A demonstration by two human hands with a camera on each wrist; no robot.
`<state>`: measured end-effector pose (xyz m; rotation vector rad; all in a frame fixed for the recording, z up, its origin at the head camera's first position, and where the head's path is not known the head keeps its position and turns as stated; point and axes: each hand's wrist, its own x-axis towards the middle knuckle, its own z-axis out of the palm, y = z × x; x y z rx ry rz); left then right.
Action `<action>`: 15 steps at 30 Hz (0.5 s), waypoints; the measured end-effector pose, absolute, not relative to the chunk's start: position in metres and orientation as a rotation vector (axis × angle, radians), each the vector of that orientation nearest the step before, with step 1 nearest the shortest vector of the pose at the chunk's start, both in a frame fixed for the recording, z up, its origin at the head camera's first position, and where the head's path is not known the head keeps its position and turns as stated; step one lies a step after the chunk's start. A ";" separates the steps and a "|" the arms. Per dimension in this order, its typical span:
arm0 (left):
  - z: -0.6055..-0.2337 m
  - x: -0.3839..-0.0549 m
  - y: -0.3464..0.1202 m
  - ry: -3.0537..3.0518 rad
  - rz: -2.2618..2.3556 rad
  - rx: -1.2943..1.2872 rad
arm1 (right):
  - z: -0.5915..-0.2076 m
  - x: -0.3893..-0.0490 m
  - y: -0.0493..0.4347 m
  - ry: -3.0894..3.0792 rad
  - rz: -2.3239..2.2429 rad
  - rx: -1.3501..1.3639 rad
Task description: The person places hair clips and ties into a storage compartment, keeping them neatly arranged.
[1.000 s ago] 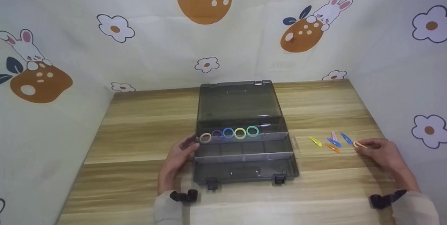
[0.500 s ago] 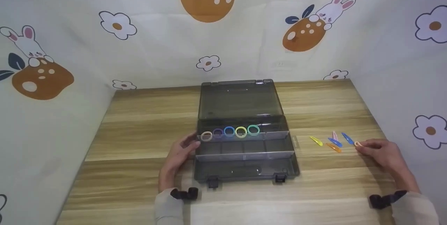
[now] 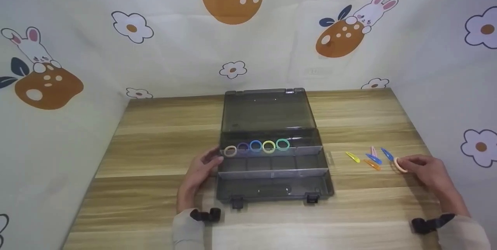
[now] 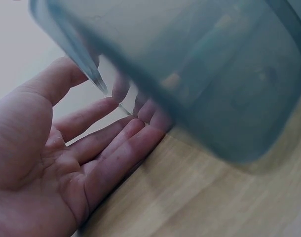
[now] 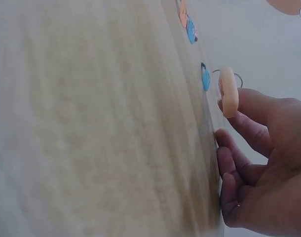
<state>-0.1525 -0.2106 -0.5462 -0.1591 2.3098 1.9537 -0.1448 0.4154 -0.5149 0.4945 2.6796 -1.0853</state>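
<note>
My right hand (image 3: 427, 170) pinches a cream hair tie (image 3: 398, 165) between thumb and fingertips, just above the table at the right. In the right wrist view the hair tie (image 5: 229, 93) stands edge-on, the other fingers loosely bent below it. Fairly straight fingers of my left hand (image 3: 200, 172) rest against the left side of a dark see-through compartment box (image 3: 271, 164), whose lid (image 3: 268, 110) lies back. Across its back divider sit several hair ties in a row: cream (image 3: 230, 151), purple (image 3: 243, 148), blue (image 3: 256, 146), yellow (image 3: 268, 146) and green (image 3: 282, 144).
Left of my right hand lie several snap hair clips: yellow (image 3: 352, 157), pink (image 3: 373, 151), orange (image 3: 372, 165), and two blue ones, one (image 3: 374, 159) beside the orange and one (image 3: 387, 154) close to the held hair tie. Two latches (image 3: 312, 198) project from the box front. A patterned cloth (image 3: 174, 59) surrounds the table.
The hair tie in my right hand has turned and now shows more of its ring, after being mostly covered by the fingers. My left hand stays at the box; the view shifts slightly.
</note>
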 end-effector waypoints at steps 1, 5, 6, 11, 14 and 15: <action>-0.546 -0.152 -0.210 2.310 1.955 -0.156 | -0.514 -0.145 0.414 2.675 -1.093 0.490; -0.546 -0.152 -0.210 2.295 1.966 -0.156 | -0.509 -0.146 0.407 2.673 -1.122 0.516; -0.546 -0.151 -0.210 2.289 1.968 -0.162 | -0.507 -0.146 0.405 2.671 -1.130 0.530; -0.547 -0.151 -0.210 2.276 1.984 -0.177 | -0.494 -0.149 0.386 2.696 -1.162 0.516; -0.548 -0.151 -0.210 2.285 1.984 -0.167 | -0.484 -0.151 0.371 2.731 -1.177 0.465; -0.547 -0.151 -0.210 2.287 1.981 -0.168 | -0.480 -0.152 0.366 2.749 -1.177 0.449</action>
